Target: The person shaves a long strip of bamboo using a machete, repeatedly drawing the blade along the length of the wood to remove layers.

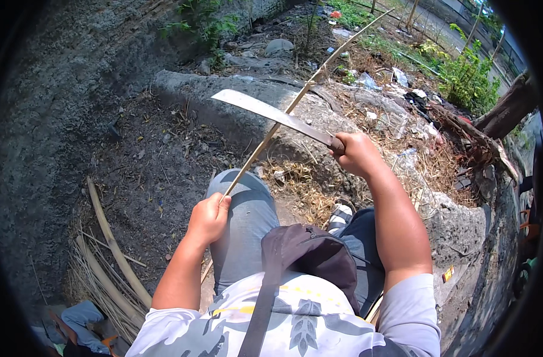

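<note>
Beside a jeans-clad left knee (pixel 248 196), the grip of the left hand (pixel 207 220) pinches a long, thin stick (pixel 261 147) that slants away to the upper right. The right hand (pixel 359 153) has its grip wrapped around a machete (pixel 253 106), whose blade crosses the stick, tip leftward. Curved pale strips (pixel 112 239) lie at lower left.

Outdoors, on rough ground (pixel 146 172) with litter (pixel 400 76) and shrubs (pixel 474 84).
</note>
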{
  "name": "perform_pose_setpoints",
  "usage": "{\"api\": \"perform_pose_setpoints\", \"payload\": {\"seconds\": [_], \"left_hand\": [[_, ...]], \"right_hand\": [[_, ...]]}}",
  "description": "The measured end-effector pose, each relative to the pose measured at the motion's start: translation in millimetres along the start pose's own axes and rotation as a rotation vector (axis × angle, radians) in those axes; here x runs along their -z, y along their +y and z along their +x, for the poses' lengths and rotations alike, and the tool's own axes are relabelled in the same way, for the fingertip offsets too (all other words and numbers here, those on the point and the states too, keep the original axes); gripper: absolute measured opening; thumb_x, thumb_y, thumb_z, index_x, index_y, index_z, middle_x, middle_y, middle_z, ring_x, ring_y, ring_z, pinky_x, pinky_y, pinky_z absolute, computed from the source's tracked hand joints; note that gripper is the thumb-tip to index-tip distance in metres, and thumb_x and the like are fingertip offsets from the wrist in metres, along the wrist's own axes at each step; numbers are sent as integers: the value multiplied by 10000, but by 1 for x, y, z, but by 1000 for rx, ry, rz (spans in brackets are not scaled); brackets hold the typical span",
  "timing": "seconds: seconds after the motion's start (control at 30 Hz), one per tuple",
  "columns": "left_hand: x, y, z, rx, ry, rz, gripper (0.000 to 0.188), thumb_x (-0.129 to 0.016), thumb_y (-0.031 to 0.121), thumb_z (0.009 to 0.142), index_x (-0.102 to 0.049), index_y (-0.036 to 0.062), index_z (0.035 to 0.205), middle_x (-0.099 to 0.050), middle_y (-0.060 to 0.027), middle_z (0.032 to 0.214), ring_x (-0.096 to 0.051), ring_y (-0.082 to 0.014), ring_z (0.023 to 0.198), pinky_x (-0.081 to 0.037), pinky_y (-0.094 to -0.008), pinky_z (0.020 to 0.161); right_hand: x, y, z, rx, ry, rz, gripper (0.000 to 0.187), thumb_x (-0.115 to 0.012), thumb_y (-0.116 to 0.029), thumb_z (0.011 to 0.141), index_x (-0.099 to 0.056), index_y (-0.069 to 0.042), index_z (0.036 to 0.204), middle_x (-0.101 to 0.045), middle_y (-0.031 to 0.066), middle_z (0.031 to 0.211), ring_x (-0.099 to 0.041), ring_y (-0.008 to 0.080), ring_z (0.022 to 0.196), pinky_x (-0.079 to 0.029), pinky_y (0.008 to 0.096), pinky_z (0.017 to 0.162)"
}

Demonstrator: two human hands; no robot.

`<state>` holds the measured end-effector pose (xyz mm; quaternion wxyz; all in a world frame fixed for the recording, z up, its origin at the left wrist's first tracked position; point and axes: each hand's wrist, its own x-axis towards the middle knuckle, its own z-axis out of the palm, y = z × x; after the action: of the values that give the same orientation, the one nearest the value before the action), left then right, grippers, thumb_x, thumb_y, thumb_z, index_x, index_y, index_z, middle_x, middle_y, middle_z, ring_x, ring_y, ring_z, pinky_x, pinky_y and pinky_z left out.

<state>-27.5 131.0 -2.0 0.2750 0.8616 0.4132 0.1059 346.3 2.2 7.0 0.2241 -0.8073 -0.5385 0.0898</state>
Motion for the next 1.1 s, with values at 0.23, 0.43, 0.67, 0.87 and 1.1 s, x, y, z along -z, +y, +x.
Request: {"api": "perform_pose_setpoints", "payload": {"seconds": [0.23,0.43,0.67,0.87,1.1], "left_hand": [[-4,-10,-6,-26,40,52,430,-511,375,1051,-542,20,808,-616,-225,715,-604,-468,706,-454,-525,623],[-1,-12,-2,-14,13,-99,452,-506,397,1056,-553,23,807,-592,-212,681,-588,-430,648,-447,-482,593],[-3,-10,1,-14,20,-158,450,-509,396,1054,-573,21,814,-591,-206,669,-587,-420,632,-451,-478,595],[1,-24,-1,4,-38,-101,467,-507,412,1054,-597,14,828,-608,-192,680,-599,-386,634,-462,-461,608],[2,-19,9,20,-93,-235,494,-492,425,1063,-626,-2,853,-610,-150,675,-595,-299,634,-476,-402,632]], "right_hand": [[3,-18,4,168,-30,-204,130,-712,-151,798,-651,-92,896,-697,180,856,-672,423,824,-536,509,732],[15,20,7,-261,114,-15,217,-739,-263,871,-721,-89,999,-721,206,944,-687,407,884,-526,484,778],[-6,-11,-2,33,25,-67,187,-751,-214,825,-644,-78,896,-690,198,834,-672,422,822,-514,518,710],[-10,-23,2,205,92,-195,108,-712,-158,784,-627,-108,828,-649,166,789,-659,410,772,-534,501,676],[-23,-5,-1,100,58,-125,106,-678,-169,816,-621,-101,873,-673,187,819,-659,425,799,-524,526,705]]}}
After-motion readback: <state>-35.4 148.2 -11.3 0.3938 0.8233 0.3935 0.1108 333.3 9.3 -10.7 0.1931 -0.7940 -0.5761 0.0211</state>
